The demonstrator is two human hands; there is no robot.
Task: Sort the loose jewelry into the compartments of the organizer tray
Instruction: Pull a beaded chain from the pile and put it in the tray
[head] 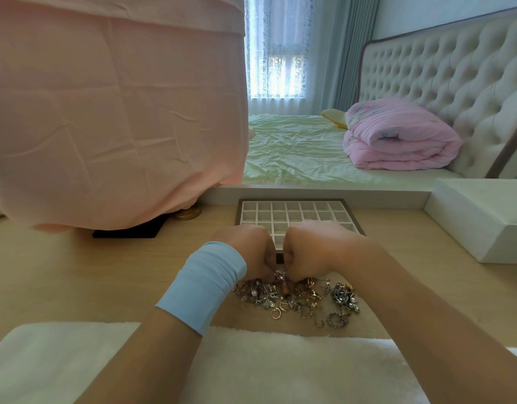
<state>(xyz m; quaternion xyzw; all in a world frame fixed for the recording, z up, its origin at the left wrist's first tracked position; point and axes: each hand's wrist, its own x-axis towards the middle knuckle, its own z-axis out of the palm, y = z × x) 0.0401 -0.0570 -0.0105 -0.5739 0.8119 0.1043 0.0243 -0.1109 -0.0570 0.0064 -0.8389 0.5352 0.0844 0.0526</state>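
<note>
the left hand (245, 250), with a pale blue wristband (206, 284) on its wrist, and the right hand (311, 247) meet knuckle to knuckle; both are curled tight, and between them they pinch one small piece (279, 274), silvery with a pinkish-brown part, just over the heap; the fingertips are turned under, so i cannot tell how they lie on it; my guess is that they are working the piece free of its neighbours or apart from a mate.

the loose jewelry (304, 298) lies on the wooden desk (76, 272), spread from 6 o'clock round to 4 o'clock of the hands; it is a mix of gold and silver rings, hoops and studs, with a pearl toward 7 o'clock; the organizer tray (240, 212) sits at 12 o'clock, its near edge hidden behind the knuckles, its white grid of compartments open beyond.

these pieces should be light, hard and slick, with hooks and posts that snag each other; a straight lift may drag others along; better to pinch a hoop or the solid body, not a thin post or a set stone, and tease rather than tug; rings may roll if dropped.

further out, a white fleecy cover (251, 368) lies at 6 o'clock; a pink cloth (111, 112) hangs at 10 o'clock over a gold lid (190, 213) and a black pad (126, 232); a white box (484, 225) lies at 2 o'clock, and a bed with a rolled pink quilt (397, 138) at 1 o'clock.
</note>
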